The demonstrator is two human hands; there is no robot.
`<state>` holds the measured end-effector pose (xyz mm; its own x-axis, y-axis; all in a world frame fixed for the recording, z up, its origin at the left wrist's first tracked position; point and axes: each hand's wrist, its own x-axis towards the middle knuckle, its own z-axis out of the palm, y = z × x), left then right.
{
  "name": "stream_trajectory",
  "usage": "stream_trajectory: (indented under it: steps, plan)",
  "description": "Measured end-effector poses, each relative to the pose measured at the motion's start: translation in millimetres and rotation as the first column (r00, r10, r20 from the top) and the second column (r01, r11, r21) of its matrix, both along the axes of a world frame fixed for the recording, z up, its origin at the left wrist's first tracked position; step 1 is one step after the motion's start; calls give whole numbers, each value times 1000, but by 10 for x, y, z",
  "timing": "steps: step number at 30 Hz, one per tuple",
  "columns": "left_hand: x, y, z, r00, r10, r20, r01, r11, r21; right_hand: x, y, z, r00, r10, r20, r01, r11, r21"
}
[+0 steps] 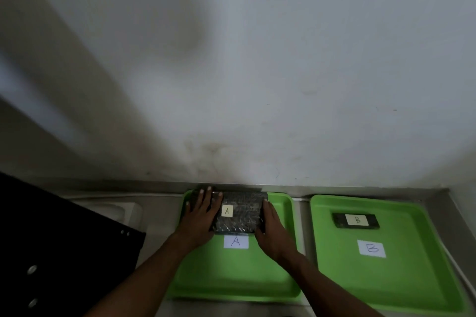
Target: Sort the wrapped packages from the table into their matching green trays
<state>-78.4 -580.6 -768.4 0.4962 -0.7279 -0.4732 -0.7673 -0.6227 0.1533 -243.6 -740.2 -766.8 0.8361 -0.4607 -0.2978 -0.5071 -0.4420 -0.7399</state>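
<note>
A dark wrapped package with a yellow "A" tag [244,211] lies at the far end of the left green tray [231,275], which carries a white "A" label. My left hand [199,216] lies flat over the package's left part, fingers spread. My right hand [270,229] presses against its right side. Both hands hold the package between them. In the right green tray [401,283], marked with a white "B" label, rests a small dark package with a "B" tag [356,220].
Both trays sit side by side on a steel counter [302,213] against a white wall. A black panel with screws [51,252] juts in at the lower left, with a pale sink-like recess [123,211] behind it.
</note>
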Motion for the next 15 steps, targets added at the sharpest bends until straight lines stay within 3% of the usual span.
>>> stream_trajectory:
  steps: [7, 15]
  plan:
    - [-32, 11, 99, 999, 29, -27, -28, 999, 21, 7, 34, 121, 999, 11, -47, -11, 1000, 5]
    - [-253, 161, 644, 999, 47, -11, -48, 994, -94, -233, 158, 649, 976, 131, -175, -165, 966, -199]
